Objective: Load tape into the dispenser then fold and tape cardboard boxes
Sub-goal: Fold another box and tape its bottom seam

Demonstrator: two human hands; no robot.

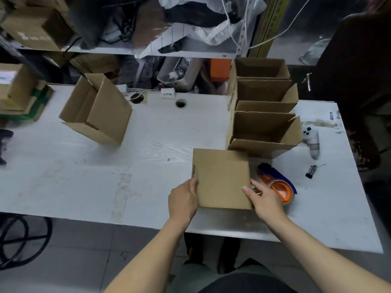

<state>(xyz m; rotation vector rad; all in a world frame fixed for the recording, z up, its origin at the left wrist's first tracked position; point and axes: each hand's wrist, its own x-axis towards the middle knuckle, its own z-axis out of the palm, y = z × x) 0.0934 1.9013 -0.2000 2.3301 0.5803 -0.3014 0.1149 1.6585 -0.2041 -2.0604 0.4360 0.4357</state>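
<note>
A small brown cardboard box (221,178) sits near the front of the white table (105,166), a plain closed face turned up. My left hand (184,200) grips its left edge, thumb on top. My right hand (265,199) rests against its right edge, the thumb lying on the top face. Just right of the box lies the tape dispenser (277,182), blue and orange, with a roll of clear tape in it. Beyond it stands a row of several open boxes (264,115). Another open box (97,108) lies tipped on the table's left side.
A white handheld device (312,140) and a small dark tool (311,171) lie at the table's right. Stacked cardboard (19,94) sits at the far left. A cluttered shelf (148,51) runs behind the table. Two round holes (181,103) pierce the tabletop's back edge.
</note>
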